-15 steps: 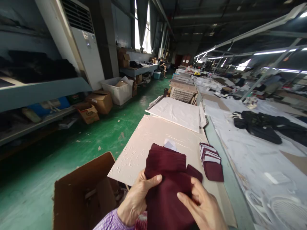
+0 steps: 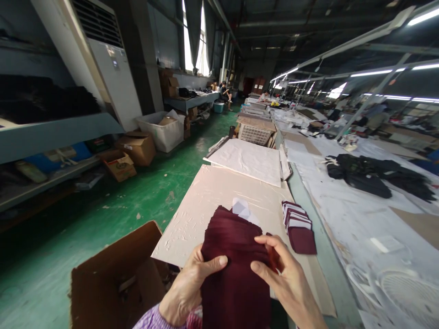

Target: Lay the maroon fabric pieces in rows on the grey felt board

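A bundle of maroon cloth pieces (image 2: 235, 278), with layered edges along its top, hangs upright in front of me. My left hand (image 2: 192, 283) is closed on its left side, thumb across the front. At the right edge is my right hand (image 2: 286, 278), its thumb and index finger apart and close to or touching the cloth; I cannot see its other fingertips well. Behind the bundle, a white paper piece (image 2: 240, 206) rests on the beige board (image 2: 192, 210). Maroon pieces with white faces (image 2: 298, 226) lie in a fanned stack to the right.
An open cardboard box (image 2: 109, 278) stands at lower left. A white sheet-covered board (image 2: 247, 160) and a plastic crate (image 2: 254, 134) are farther ahead. Dark garments (image 2: 366, 173) and a white fan (image 2: 408, 294) occupy the long table at right. A person (image 2: 225, 93) sits far off.
My right hand has moved up along the cloth's edge, and its thumb and index finger have spread. The upper part of the bundle now appears smoother and continuous. The view has shifted slightly.
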{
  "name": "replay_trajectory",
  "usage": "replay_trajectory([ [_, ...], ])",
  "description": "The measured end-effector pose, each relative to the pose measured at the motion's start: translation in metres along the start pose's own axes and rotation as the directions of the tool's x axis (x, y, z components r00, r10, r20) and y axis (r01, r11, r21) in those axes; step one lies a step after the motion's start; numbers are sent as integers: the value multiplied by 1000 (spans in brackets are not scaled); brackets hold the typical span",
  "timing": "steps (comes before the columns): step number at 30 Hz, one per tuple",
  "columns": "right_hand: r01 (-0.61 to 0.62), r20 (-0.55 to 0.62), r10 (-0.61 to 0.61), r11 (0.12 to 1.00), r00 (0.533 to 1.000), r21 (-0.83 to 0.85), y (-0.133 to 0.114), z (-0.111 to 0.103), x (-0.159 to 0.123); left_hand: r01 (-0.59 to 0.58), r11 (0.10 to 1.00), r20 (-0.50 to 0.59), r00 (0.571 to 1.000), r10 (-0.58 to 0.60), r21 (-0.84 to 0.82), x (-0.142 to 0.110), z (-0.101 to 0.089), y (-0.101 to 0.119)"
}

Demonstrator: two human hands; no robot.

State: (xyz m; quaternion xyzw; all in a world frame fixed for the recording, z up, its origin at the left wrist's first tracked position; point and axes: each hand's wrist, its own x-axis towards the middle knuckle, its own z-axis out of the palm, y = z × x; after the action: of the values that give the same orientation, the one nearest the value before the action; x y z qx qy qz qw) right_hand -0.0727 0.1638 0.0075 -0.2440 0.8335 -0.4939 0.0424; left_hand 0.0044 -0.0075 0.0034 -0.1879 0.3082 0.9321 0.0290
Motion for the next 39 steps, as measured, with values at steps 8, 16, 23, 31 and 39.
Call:
replay_trajectory([
  [8, -131, 103, 114, 977, 988, 167, 11, 11, -10, -87, 996, -61, 994, 87, 16, 5, -5, -1],
  [16, -257, 76, 247, 946, 966, 198, 4, 16, -18, -75, 997, -41, 996, 74, -1, 2, -6, -3],
  [23, -224, 118, 207, 962, 971, 159, 3, 14, -20, -56, 998, -70, 996, 54, -35, 2, -8, -3],
  [31, -136, 50, 127, 956, 991, 258, 8, 11, -8, -49, 998, 57, 997, 46, 42, 0, -9, 1],
  [39, -209, 166, 152, 885, 974, 417, 2, 20, -8, -94, 995, -36, 995, 95, 39, 2, -10, 4],
])
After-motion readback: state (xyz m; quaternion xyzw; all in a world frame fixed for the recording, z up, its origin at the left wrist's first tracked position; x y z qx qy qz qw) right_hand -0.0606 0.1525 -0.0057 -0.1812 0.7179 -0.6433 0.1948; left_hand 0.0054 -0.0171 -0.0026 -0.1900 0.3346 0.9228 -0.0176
